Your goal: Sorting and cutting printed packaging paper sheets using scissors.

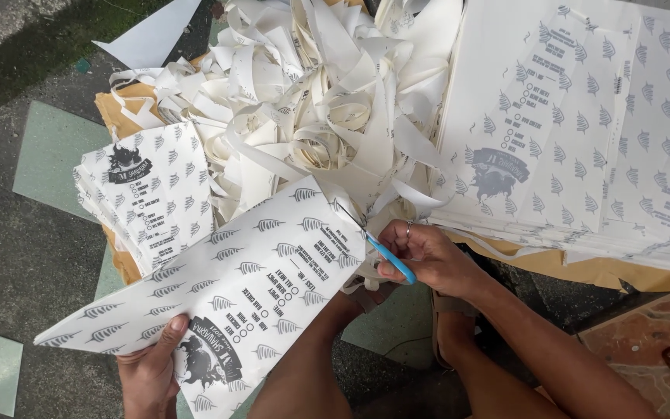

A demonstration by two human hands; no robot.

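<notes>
Seen from the head camera, a white printed paper sheet [226, 287] is gripped at its lower edge by the left hand [153, 372] while blue-handled scissors [385, 254], clasped in the right hand [428, 256], are best kept along the printed outline beside a heap of curled white paper offcuts [312, 101].

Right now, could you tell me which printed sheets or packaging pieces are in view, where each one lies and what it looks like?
Held sheet: white wedge, grey leaf pattern, dark emblem; left hand grips its lower edge, right hand cuts its tip with blue-handled scissors.
Cut stack: left, same-patterned wedges, fanned.
Uncut sheets: right, large white rectangular pile, same print.
Paper trimmings: top centre, plain white curled strips.
</notes>
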